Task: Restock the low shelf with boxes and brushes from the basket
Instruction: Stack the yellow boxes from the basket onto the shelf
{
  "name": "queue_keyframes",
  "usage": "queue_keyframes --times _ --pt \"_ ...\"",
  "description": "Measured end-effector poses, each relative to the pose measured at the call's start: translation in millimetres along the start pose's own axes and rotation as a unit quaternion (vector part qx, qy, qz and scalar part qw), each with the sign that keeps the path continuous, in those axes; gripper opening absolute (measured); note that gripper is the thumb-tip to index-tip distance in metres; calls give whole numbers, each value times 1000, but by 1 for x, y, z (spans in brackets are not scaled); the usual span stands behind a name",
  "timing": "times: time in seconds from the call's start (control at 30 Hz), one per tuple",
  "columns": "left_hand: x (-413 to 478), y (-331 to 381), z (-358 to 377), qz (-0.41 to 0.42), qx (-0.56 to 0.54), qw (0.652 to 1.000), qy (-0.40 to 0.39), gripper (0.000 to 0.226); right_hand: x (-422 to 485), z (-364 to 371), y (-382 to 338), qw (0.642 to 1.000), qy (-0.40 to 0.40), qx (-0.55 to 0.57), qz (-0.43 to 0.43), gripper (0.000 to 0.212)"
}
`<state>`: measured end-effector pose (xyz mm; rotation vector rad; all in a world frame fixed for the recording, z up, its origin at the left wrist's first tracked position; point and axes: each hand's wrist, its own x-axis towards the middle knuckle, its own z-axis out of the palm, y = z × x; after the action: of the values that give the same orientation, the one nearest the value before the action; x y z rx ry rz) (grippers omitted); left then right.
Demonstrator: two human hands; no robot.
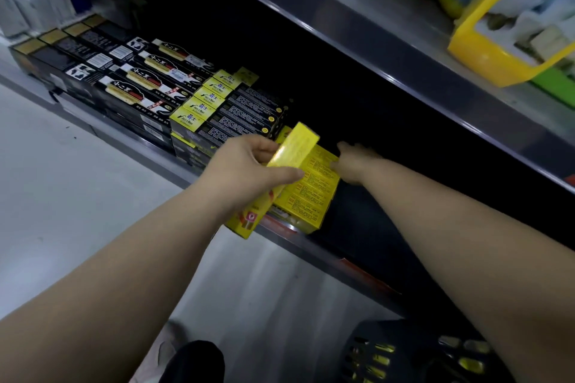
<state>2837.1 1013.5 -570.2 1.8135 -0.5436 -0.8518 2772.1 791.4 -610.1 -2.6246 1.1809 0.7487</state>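
In the middle of the frame the left hand (pixel 249 171) pinches a long yellow box (pixel 294 149) between thumb and curled fingers, tilted over the edge of the low shelf (pixel 140 146). The right hand (pixel 353 163) touches the far side of a stack of yellow boxes (pixel 311 196) lying there; its fingers blur into the dark, so I cannot tell their spread. Rows of black boxes (pixel 140 87) fill the shelf to the upper left. The dark basket (pixel 389 348) sits at lower right.

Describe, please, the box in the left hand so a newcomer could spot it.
On the low shelf, look right of the black cartons. The left hand grips a long yellow box, tilted, unlike the yellow boxes lying flat beside it.
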Motion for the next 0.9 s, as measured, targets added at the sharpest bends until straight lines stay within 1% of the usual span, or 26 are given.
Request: queue_keyframes --times 0.03,0.07,0.1,0.13,0.17,0.23,0.3,0.37,0.4,0.47,0.53,0.63,0.7,0.77,0.83,0.9 --pt "1 -2 4 1 32 999 -12 54 -9 -9 -2 1000 15 -15 -23 67" --pt "2 -4 8 4 59 998 -16 55 -21 -18 -4 997 25 1 -68 81" --pt "3 -5 10 6 81 997 -16 55 -35 -25 -7 990 29 31 -132 93" --pt "4 -5 11 8 97 995 -13 54 -51 -31 -10 978 29 55 -201 100" --pt "5 -5 12 13 109 994 -13 54 -67 -34 -13 962 32 64 -264 101" --pt "5 -4 13 40 123 991 -31 54 -92 -33 -17 931 67 44 -356 88" --pt "3 -3 15 77 140 985 -59 52 -105 -29 -17 917 105 19 -385 68" --pt "1 -5 13 99 158 980 -72 56 -108 -30 -14 924 119 5 -364 47" --pt "0 -7 12 105 167 978 -68 63 -106 -32 -11 933 113 5 -341 40" --pt "-1 -12 8 114 197 973 -47 78 -98 -34 0 953 97 15 -286 34" --pt "-2 -16 8 128 219 967 -28 84 -88 -34 12 966 94 30 -241 34" --pt "-2 -22 18 138 208 968 -27 80 -67 -29 25 976 99 49 -185 37" --pt "0 -27 29 129 237 962 -53 80 -50 -25 29 981 105 77 -146 39" --pt "5 -31 41 132 293 941 -104 74 -32 -23 28 978 120 129 -110 40" --pt "9 -36 51 150 353 912 -146 66 -15 -21 25 972 135 175 -79 37" --pt "13 -44 56 164 408 885 -154 61 2 -18 21 963 139 224 -52 39"
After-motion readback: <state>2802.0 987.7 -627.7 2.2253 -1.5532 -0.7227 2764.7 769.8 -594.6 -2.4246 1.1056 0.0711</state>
